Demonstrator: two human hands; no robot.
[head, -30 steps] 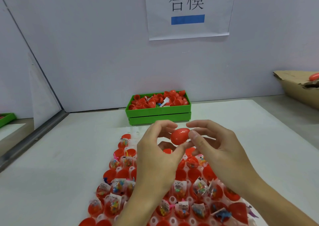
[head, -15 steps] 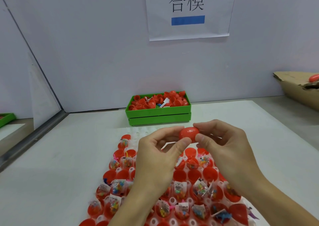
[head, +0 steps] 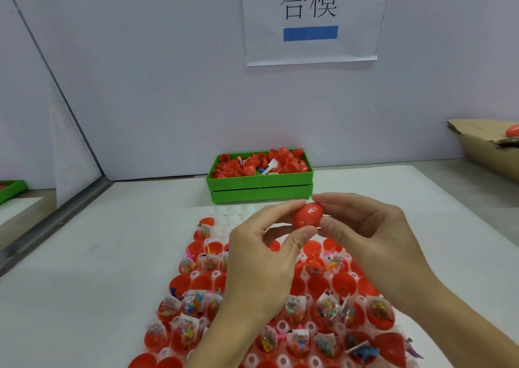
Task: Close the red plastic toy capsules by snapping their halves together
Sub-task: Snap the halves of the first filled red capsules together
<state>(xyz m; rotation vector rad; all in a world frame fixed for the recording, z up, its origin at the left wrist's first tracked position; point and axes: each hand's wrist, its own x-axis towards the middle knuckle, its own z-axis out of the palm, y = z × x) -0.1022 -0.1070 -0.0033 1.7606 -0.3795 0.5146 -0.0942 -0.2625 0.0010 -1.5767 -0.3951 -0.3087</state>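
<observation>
A red egg-shaped capsule is held in the air between both hands, its two halves together. My left hand pinches its left end between thumb and forefinger. My right hand pinches the right end the same way. Below them lies a white holder tray with several open red capsule halves, many holding small bagged toys. My forearms cover part of the tray.
A green bin full of loose red capsule halves stands at the back by the wall. A cardboard box with a closed red capsule sits at the far right. A green tray edge shows at far left.
Both hands have lifted the capsule a little and carried it to the right. The grip on its two ends is unchanged.
</observation>
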